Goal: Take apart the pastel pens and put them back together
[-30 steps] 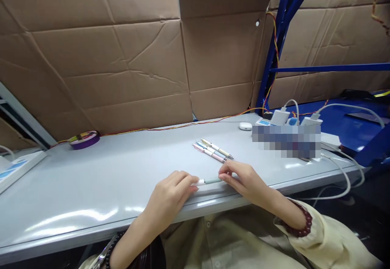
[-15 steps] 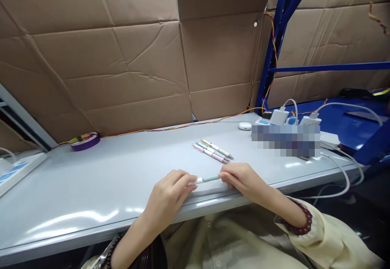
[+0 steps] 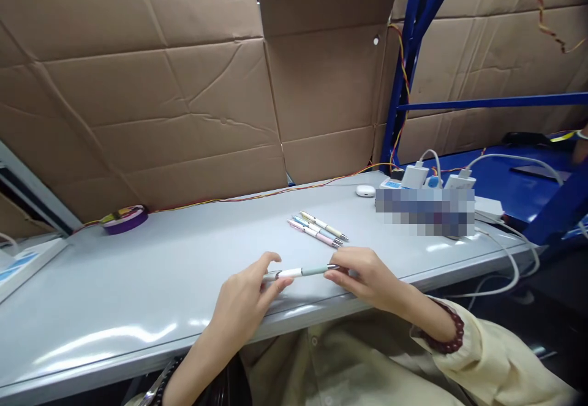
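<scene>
A ballpoint pen (image 3: pixel 290 273), with a white middle, a pale green grip and a silver tip, lies level across the space between my hands, just above the table's front part. My left hand (image 3: pixel 241 293) is at its clip end, thumb against the pen and index finger lifted off it; the other fingers are partly hidden behind. At the tip end, my right hand (image 3: pixel 362 274) holds the pen between thumb and fingers. Beyond my hands lie several similar pens side by side, among them a yellow pen (image 3: pixel 324 225) and a pink pen (image 3: pixel 313 233).
On the grey table (image 3: pixel 184 253), a purple tape roll (image 3: pixel 125 219) sits at back left. A power strip (image 3: pixel 30 265) is at the left edge. White chargers (image 3: pixel 414 176), cables and a small white case (image 3: pixel 365 191) stand at back right, beside a blue metal frame (image 3: pixel 399 87). Cardboard (image 3: pixel 184 87) walls the back.
My left hand's index finger has lifted and its grasp has loosened, uncovering the pen's clip end. My right fingers have parted slightly, so the silver tip shows. The view has shifted a little.
</scene>
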Tool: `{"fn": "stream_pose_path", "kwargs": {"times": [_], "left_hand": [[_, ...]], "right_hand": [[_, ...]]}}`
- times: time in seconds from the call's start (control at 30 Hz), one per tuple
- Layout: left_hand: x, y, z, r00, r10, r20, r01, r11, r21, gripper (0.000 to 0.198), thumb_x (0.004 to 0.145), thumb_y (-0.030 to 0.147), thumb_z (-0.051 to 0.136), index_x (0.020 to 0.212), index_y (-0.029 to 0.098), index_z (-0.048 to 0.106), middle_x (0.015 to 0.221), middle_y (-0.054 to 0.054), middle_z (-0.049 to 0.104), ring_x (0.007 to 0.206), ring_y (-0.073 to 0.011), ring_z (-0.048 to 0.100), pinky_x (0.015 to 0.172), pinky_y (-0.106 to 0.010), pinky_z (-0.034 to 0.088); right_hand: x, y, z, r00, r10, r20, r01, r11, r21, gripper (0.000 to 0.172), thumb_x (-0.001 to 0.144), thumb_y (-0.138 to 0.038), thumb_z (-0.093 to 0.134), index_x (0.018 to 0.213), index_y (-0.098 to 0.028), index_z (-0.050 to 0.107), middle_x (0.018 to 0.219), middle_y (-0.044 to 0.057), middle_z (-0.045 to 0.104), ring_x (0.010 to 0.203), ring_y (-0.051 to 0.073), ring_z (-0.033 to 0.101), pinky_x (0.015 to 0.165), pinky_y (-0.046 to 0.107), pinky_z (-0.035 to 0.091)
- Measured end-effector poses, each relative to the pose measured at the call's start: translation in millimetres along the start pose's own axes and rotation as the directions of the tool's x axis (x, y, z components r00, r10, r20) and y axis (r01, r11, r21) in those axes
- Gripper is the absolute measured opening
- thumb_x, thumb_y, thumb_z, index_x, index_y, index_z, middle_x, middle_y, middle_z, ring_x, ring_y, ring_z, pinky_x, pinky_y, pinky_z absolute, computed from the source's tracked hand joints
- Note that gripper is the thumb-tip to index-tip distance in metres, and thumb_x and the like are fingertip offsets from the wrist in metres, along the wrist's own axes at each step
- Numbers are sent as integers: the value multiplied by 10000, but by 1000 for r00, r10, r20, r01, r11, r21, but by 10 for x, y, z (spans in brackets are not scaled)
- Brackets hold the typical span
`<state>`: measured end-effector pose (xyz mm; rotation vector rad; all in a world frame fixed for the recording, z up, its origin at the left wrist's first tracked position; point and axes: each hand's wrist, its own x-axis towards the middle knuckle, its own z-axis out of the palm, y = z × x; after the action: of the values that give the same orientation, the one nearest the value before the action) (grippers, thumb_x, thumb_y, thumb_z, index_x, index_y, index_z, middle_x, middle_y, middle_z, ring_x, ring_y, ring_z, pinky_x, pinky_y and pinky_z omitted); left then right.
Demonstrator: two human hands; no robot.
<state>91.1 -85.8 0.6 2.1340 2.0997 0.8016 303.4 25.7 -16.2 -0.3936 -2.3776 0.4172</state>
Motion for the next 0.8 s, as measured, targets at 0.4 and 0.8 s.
{"fn": "stream_pose_path", "kwargs": {"times": [0.4, 0.8], "left_hand": [[-134, 5, -121, 937, 351, -1, -221, 587, -779, 324, 885, 528, 436, 856, 219, 532, 834, -27, 607, 493, -93, 540, 465, -224, 461], [-75, 42, -47, 836, 544, 70, -521, 827, -210, 671, 729, 805, 266, 917, 193, 466, 798, -51, 484, 673, -187, 453, 575, -273, 371]], "right_hand": [[22, 43, 31, 989, 51, 142, -40, 996, -77, 241, 920, -335, 442, 848, -189, 619, 744, 29, 633, 696, 149, 553, 628, 237, 392], [-2, -57, 58, 976, 218, -16, -219, 972, -91, 424, 929, -295, 371, 1332, -180, 303, 820, 29, 617, 698, 173, 578, 646, 278, 454]]}}
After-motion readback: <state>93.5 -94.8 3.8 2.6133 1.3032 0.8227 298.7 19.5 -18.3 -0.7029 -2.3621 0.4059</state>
